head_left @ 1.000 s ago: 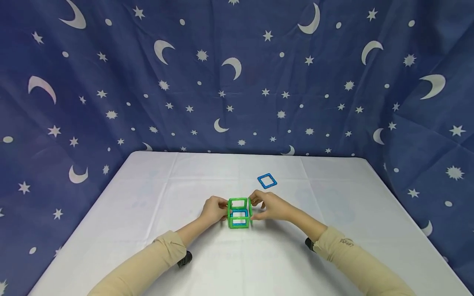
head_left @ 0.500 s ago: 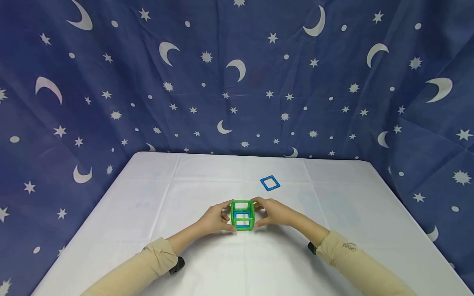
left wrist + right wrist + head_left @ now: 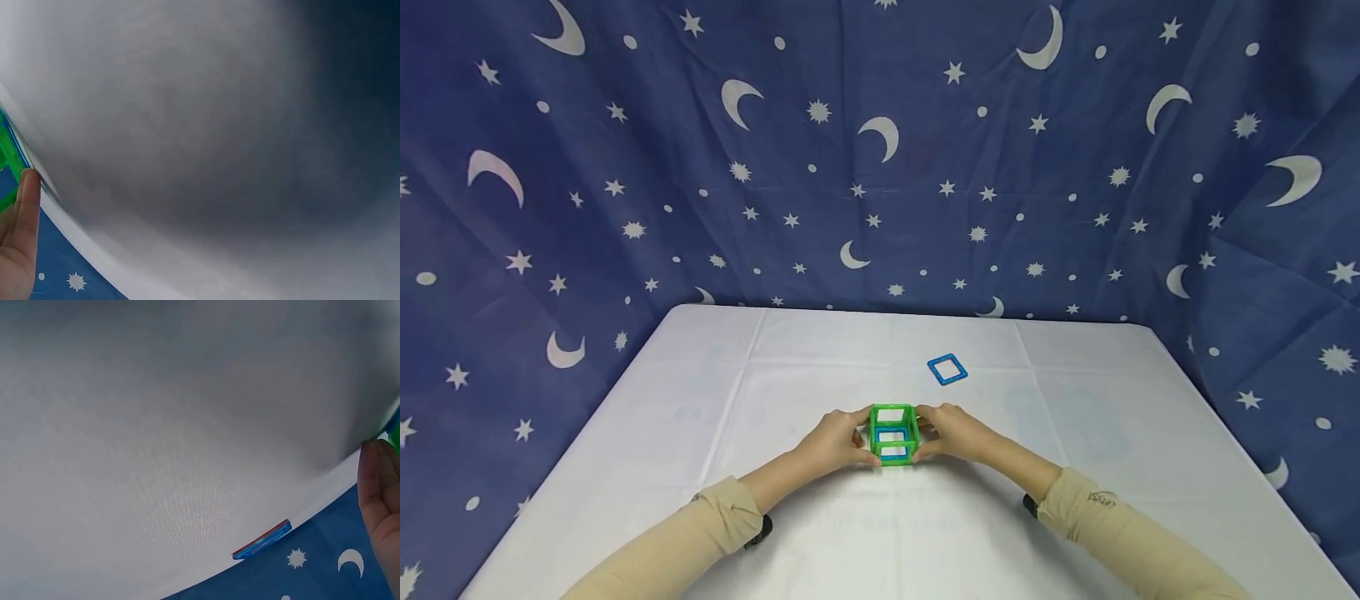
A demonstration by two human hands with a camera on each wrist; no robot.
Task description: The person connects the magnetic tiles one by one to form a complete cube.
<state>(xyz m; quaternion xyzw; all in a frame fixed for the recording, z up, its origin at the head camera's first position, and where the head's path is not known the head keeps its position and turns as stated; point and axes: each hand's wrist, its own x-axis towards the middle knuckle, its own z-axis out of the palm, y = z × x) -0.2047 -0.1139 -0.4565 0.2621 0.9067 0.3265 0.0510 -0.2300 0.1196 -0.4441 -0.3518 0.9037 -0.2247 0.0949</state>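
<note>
A small open-topped box of magnetic tiles (image 3: 895, 445) stands on the white table, with green frames as its sides and a blue frame at its base. My left hand (image 3: 835, 442) grips its left side, thumb at the near corner and fingers toward the far one. From the opposite side my right hand (image 3: 955, 432) holds it, thumb near the front corner and fingers at the back. Only a green edge of the box (image 3: 11, 150) shows in the left wrist view, beside the fingers. Farther back lies a loose blue square magnetic tile (image 3: 947, 369).
The white cloth-covered table (image 3: 820, 358) reaches back to a dark blue curtain (image 3: 880, 208) with moons and stars. In the right wrist view the loose blue tile (image 3: 262, 540) lies close to the table's far edge.
My left hand has shifted its hold, its thumb now at the box's near corner. The green right side, tilted earlier, now stands upright against the box. The loose blue tile stays put.
</note>
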